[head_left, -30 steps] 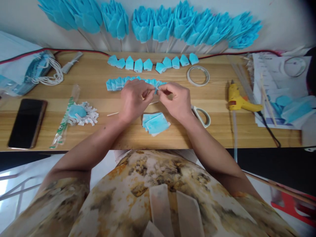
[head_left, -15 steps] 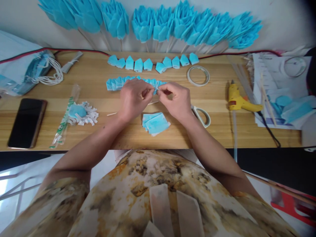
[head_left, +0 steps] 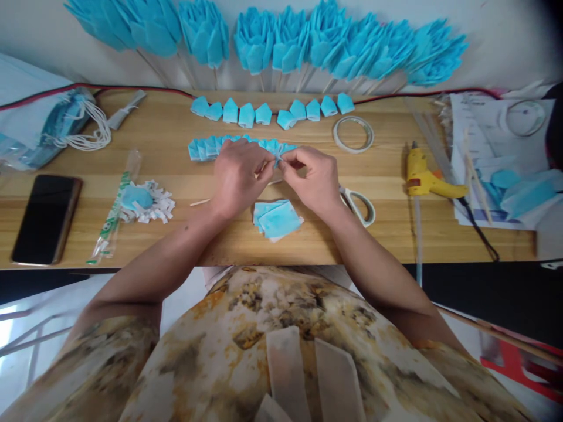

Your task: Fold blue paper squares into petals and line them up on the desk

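Between the fingertips of both hands is a small blue fabric piece (head_left: 277,159), mostly covered by the fingers. My left hand (head_left: 241,173) pinches it from the left, and my right hand (head_left: 311,176) pinches it from the right. Just behind the hands lies a row of folded blue petals (head_left: 204,148), partly hidden by my left hand. A small stack of flat blue fabric pieces (head_left: 279,219) rests on the table in front of the hands. Beside my right wrist are white-handled scissors (head_left: 370,212), their blades hidden under the hand.
Folded blue pieces (head_left: 230,110) line the back of the table (head_left: 167,140), below blue fabric flowers (head_left: 254,44) on sticks. A tape roll (head_left: 336,136), a yellow glue gun (head_left: 417,173) and papers (head_left: 466,126) are rightward. At left are a phone (head_left: 46,218) and white scraps (head_left: 163,205).
Both hands stay in nearly the same place, still pinching the blue piece. The fingertips shift only slightly, and the view moves a touch.
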